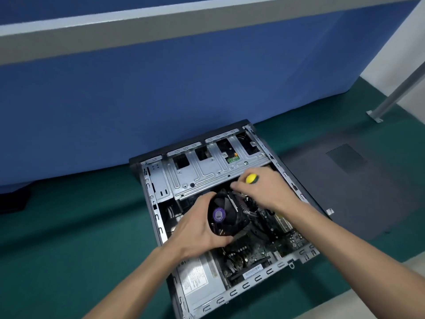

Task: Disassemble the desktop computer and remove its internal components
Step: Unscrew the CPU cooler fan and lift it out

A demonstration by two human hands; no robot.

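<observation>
The open case point(158, 229) lies on its side on a green floor point(69, 249), its long axis running from near right to far left, with the dark front panel at the far end against a blue partition point(161, 100). Both hands are inside it, near the middle. The left hand point(200, 229) curls round the black round fan point(226, 217), thumb at its near edge and fingers over the far-left rim (the fan sits tilted, its purple hub label facing up and toward the camera). The right hand point(264, 189) grips a screwdriver point(251, 178) by its yellow-and-dark handle, just beyond the fan; the shaft is hidden, so where its tip lands cannot be told.

Beyond the hands, a pressed, ribbed grey steel drive cage point(207, 169) spans the case. Near the fan lies the dark green motherboard point(253, 252), dense with small parts. A silver boxy power supply point(200, 279) with a white label fills the near-left corner.

To the right, flat on the floor, rests a dark grey side panel point(356, 185) with a perforated vent patch. A grey metal post point(395, 93) stands at far right.
</observation>
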